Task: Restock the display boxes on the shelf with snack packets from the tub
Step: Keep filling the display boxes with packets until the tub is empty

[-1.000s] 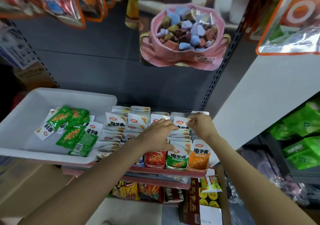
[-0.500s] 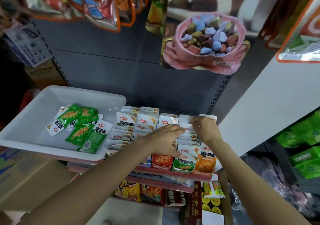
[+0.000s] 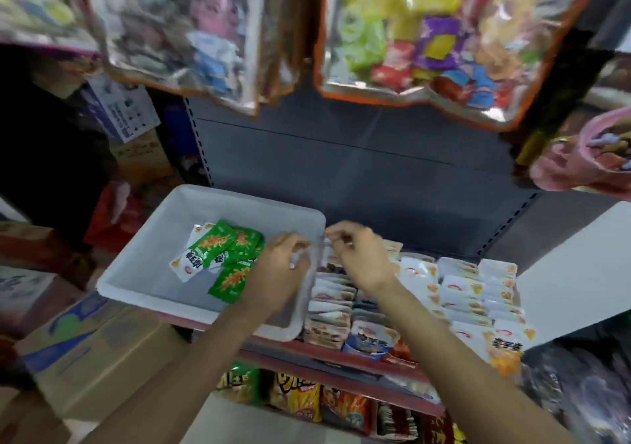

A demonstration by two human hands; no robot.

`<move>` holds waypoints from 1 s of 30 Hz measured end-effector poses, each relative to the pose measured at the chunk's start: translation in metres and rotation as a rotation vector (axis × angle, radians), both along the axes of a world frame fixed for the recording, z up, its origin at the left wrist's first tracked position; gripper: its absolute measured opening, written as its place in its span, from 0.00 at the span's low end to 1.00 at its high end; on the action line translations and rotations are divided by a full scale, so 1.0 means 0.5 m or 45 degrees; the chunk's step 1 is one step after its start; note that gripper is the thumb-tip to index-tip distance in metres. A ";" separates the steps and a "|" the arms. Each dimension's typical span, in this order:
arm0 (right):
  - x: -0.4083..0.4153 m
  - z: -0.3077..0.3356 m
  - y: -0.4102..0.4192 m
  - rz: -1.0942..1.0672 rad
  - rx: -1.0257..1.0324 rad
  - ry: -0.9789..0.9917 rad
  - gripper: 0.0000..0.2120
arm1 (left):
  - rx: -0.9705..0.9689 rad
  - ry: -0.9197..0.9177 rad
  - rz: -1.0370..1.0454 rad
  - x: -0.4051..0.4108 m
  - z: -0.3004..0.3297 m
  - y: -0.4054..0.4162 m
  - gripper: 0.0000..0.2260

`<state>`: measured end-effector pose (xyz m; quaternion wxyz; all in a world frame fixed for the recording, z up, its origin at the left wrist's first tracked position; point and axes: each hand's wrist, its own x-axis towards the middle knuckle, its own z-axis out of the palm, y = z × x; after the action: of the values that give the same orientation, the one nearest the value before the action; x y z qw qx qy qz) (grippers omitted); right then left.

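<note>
Reaching into the tub (image 3: 143, 272) with your left hand (image 3: 278, 269), you're hovering over its right end, fingers curled downward. Something pale is showing under those fingertips, but the blur is hiding whether you're pinching a packet or closing on air; I cannot tell.

The packets (image 3: 223, 259) are lying just left of your left fingers, a loose heap of green ones over a couple of white ones, sitting mid-tub and slightly toward the far wall. The nearest green packet is lying with its long axis running near-to-far with a tilt, its near end pointing toward your wrist. So the pick is a short shift left for the left hand, and that hand is clearly the closer one.

Your right hand (image 3: 358, 255) is hanging just right of the tub's right wall, above the far end of the leftmost display box (image 3: 333, 307). Its fingers are curled in, thumb meeting the forefinger as if pinching; whether anything is between them is too smeared to say.

The boxes (image 3: 474, 293) are standing in rows to the right of the tub on the same shelf (image 3: 341, 365), packets filed upright in them and looking quite full. I'm judging the tub nearly emptied, so you're working through the last handful.
</note>
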<state>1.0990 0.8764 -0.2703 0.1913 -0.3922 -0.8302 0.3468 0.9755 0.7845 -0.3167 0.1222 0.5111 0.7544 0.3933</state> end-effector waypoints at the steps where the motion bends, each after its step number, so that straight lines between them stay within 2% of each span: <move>1: -0.037 -0.005 -0.017 0.029 -0.003 -0.012 0.13 | -0.053 -0.018 0.057 -0.039 -0.015 -0.013 0.10; 4: -0.140 -0.040 -0.064 0.104 -0.082 -0.102 0.12 | -0.254 -0.057 0.119 -0.147 -0.062 -0.051 0.07; 6: -0.195 -0.074 -0.093 0.127 -0.143 -0.252 0.13 | -0.410 -0.079 0.105 -0.203 -0.090 -0.068 0.04; 10: -0.256 -0.160 -0.120 0.164 -0.249 -0.523 0.14 | -0.761 0.098 -0.025 -0.269 -0.142 -0.071 0.06; 13: -0.269 -0.197 -0.127 0.174 -0.360 -0.655 0.09 | -0.906 0.186 -0.137 -0.286 -0.170 -0.060 0.03; 15: -0.272 -0.212 -0.131 0.205 -0.413 -0.687 0.06 | -1.018 0.278 -0.151 -0.283 -0.188 -0.049 0.06; 20: -0.274 -0.236 -0.129 0.259 -0.424 -0.855 0.11 | -1.273 0.455 -0.086 -0.261 -0.215 -0.015 0.19; 24: -0.277 -0.246 -0.126 0.274 -0.385 -0.941 0.14 | -1.368 0.544 -0.049 -0.257 -0.212 0.002 0.24; 27: -0.276 -0.255 -0.122 0.299 -0.354 -1.004 0.19 | -1.330 0.544 -0.096 -0.252 -0.193 0.003 0.18; 30: -0.274 -0.256 -0.119 0.332 -0.309 -1.045 0.20 | -1.185 0.402 -0.121 -0.253 -0.170 -0.011 0.13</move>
<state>0.9623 0.8168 -0.3980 -0.2469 -0.4089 -0.8331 0.2787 0.8491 0.7788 -0.4016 0.2394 0.4893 0.8353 -0.0738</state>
